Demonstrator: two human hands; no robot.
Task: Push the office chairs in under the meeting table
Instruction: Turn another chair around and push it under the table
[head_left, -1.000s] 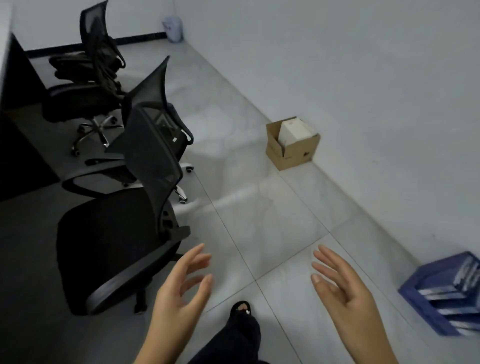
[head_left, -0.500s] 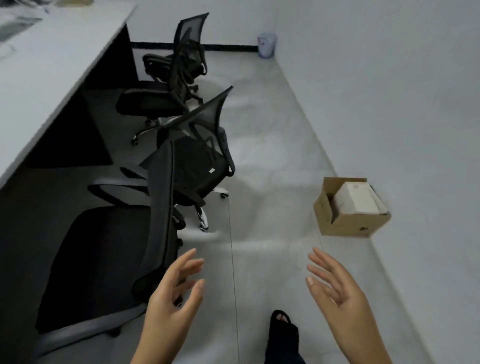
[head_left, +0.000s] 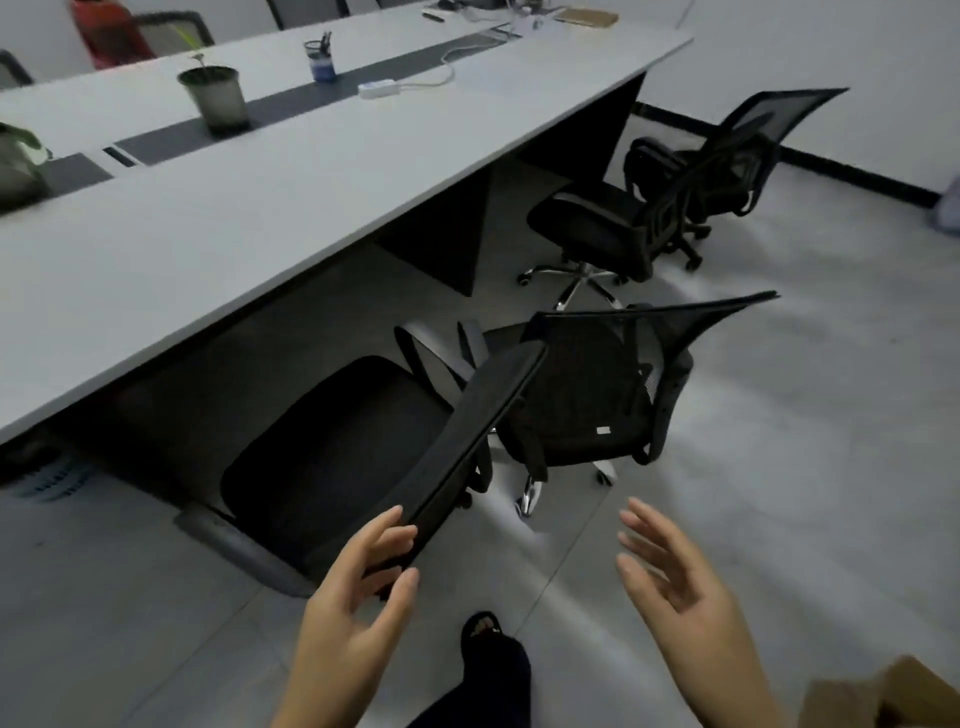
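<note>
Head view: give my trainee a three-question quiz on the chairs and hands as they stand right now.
1. True or false: the right hand grips a backrest.
2. The left hand is at the top edge of which chair's backrest?
A. the nearest chair
B. the far chair
C. the red chair
3. Fill in: the nearest chair's seat lies mostly ____ the meeting table edge, not under it.

Key
1. False: it is open in the air, touching nothing.
2. A, fingers spread around the edge, not clearly clamped.
3. outside
</note>
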